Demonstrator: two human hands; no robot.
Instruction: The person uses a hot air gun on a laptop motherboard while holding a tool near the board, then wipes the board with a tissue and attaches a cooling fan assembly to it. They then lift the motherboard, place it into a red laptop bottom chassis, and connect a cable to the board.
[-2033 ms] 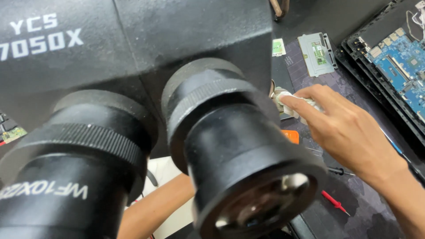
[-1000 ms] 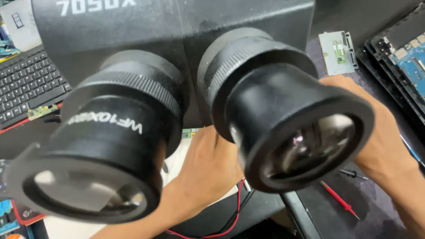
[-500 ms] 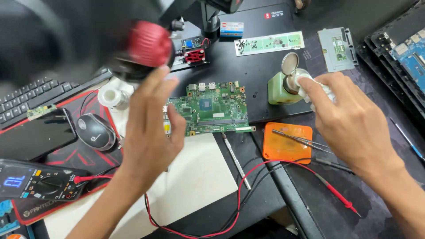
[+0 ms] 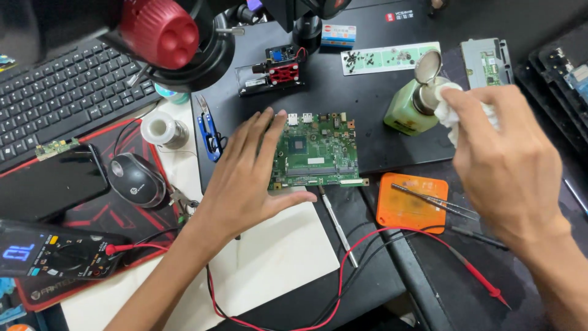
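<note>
Head view: I'm looking straight down on a crowded repair bench, both hands in shot.
Left hand: my left hand [image 4: 245, 178] lies spread flat, fingers apart, its fingertips and thumb resting against the left edge of the green circuit board [image 4: 315, 153]; it grips nothing, only steadies.
Board position: it sits flat on the black mat [image 4: 367, 98], just beside the white sheet [image 4: 275, 257], near the middle of the bench.
Right hand: my right hand [image 4: 508, 165] is pinching a wad of white tissue [image 4: 450, 110] between thumb and fingertips, pressed onto the metal top of the pale green dispenser bottle [image 4: 410, 107].
Step in hand: I judge this to be wetting the tissue at the bottle, with the board held ready.
Hedge: whether any liquid has come up I cannot tell; the hand covers most of the wad.
Next move calls for: carrying the damp wad across to the board without dragging over the tweezers [image 4: 435, 199] on the orange pad [image 4: 407, 205], and keeping the left hand firm so the board doesn't slide.
Nearby: red probe lead [image 4: 392, 236], multimeter [image 4: 49, 257], mouse [image 4: 136, 179].
</note>
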